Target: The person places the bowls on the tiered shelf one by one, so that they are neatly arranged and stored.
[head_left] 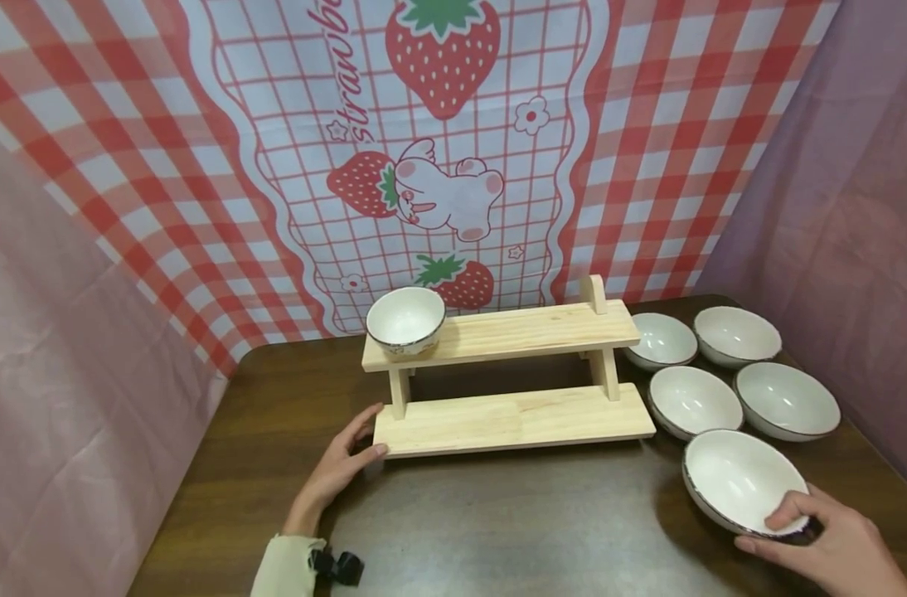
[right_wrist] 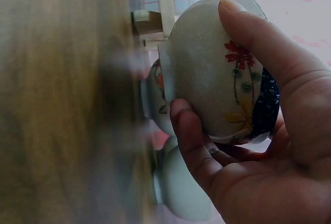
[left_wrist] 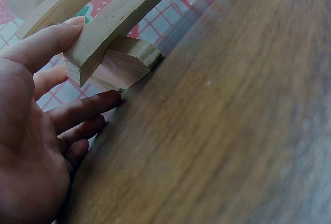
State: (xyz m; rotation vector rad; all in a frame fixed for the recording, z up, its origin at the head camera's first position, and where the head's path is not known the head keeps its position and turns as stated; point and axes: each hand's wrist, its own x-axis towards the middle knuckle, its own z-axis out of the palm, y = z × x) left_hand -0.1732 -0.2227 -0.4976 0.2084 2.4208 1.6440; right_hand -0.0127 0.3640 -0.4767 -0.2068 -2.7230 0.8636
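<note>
My right hand (head_left: 837,535) grips a white bowl (head_left: 740,477) by its near rim, thumb inside, above the table's right side. The right wrist view shows the held bowl's outside (right_wrist: 199,63), with red flowers and a dark blue patch. At the left end of a two-tier wooden shelf (head_left: 513,419), my left hand (head_left: 334,473) holds the lower board between thumb and fingers. Up close in the left wrist view, the thumb (left_wrist: 57,35) lies against the board's corner, the other fingers beside and below. Another bowl (head_left: 406,319) sits on the upper tier's left end.
Several white bowls stand at the right of the table, among them a near one (head_left: 695,402) and a far one (head_left: 737,336). A checked strawberry cloth (head_left: 453,182) hangs behind the shelf. Pink curtains (head_left: 834,191) flank the brown table (head_left: 491,522).
</note>
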